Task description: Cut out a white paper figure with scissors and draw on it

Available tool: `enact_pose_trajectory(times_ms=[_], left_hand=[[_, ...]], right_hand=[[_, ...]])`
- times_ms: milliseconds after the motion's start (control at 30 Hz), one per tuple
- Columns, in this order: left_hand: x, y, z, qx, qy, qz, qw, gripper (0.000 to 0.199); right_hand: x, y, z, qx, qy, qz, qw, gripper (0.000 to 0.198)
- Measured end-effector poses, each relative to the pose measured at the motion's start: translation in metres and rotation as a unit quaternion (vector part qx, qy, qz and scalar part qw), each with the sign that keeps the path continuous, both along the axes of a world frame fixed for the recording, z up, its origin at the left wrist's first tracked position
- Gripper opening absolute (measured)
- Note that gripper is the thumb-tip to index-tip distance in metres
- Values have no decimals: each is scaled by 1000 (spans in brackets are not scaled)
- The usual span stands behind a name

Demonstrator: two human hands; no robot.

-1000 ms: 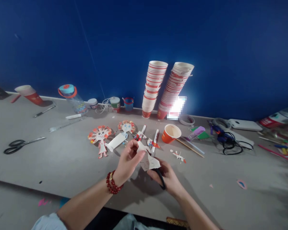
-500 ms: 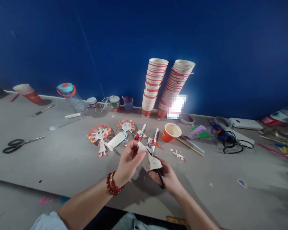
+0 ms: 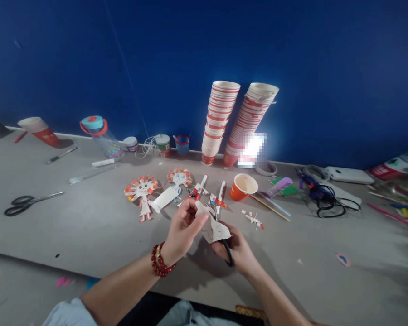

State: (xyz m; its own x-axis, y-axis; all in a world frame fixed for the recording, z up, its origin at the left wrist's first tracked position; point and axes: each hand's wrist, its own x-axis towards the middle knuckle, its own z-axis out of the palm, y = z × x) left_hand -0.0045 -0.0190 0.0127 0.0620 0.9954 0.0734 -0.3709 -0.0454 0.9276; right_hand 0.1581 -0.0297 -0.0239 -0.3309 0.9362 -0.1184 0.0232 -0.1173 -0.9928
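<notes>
Between thumb and fingers, my left hand point(image 3: 185, 225) pinches a piece of white paper point(image 3: 215, 230) with a curvy pencil outline on it. My right hand point(image 3: 236, 249) grips black-handled scissors point(image 3: 228, 251), whose blades lie against the paper's upper edge; the paper hides part of them. On the table just beyond are two paper figures, a lion-like one in a dress point(image 3: 143, 197) and a blue-drawn one point(image 3: 179, 179). A curled white paper strip point(image 3: 165, 199) lies beside them. Two markers point(image 3: 221, 198) rest past my fingers.
An orange paper cup point(image 3: 244, 187) stands beyond my right hand, near paper scraps point(image 3: 253, 219) and a wooden stick point(image 3: 270, 207). Two tall cup stacks point(image 3: 221, 122) lean by the blue wall. Other scissors point(image 3: 27, 203) lie far left; a glue gun point(image 3: 318, 190) with cable sits right.
Both hands keep almost the same place, still holding the paper and scissors. The paper seems to have tilted very slightly; the view has shifted a little.
</notes>
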Motion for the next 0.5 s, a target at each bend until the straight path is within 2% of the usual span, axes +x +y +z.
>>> enact_pose_trajectory(times_ms=[267, 500], left_hand=[[0, 1, -2, 11, 2, -4, 1000, 17], [0, 0, -1, 10, 0, 1, 1000, 16]], right_hand=[[1, 0, -1, 12, 1, -15, 1000, 46], [0, 0, 2, 10, 22, -11, 1000, 40]])
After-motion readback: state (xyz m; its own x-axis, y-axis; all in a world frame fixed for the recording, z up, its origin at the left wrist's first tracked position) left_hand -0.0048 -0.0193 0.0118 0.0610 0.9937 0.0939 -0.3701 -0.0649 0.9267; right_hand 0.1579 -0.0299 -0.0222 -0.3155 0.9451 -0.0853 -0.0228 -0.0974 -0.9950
